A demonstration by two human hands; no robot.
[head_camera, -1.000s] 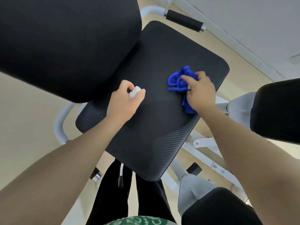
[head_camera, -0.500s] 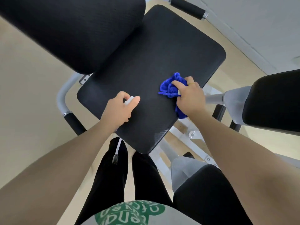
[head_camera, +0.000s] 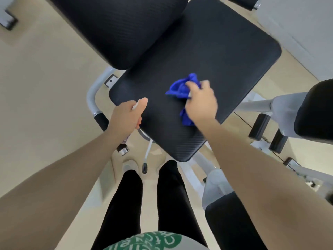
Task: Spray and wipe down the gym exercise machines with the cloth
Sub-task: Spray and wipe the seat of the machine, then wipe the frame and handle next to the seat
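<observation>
Over the last second the right hand (head_camera: 201, 103) has dragged the bunched blue cloth (head_camera: 182, 89) from the far right part of the seat pad (head_camera: 207, 51) back toward its middle and near side, so the wipe is in progress and, as I judge it, the near corner is what remains on this pad. Its fingers are curled round the cloth, pressing it onto the pad at frame centre, with a tail of cloth hanging under the wrist. The left hand (head_camera: 126, 114) has drawn back to the pad's left edge; its fingers are wrapped round the spray bottle (head_camera: 124, 139), thumb over the white top, the bottle's body showing below the wrist. The pad's right edge lies just beside the right wrist and its rounded near corner sits lower centre, above the person's legs. The back pad (head_camera: 117, 27) overhangs the seat at upper left, closing that side; open pad surface stretches toward the upper right.
</observation>
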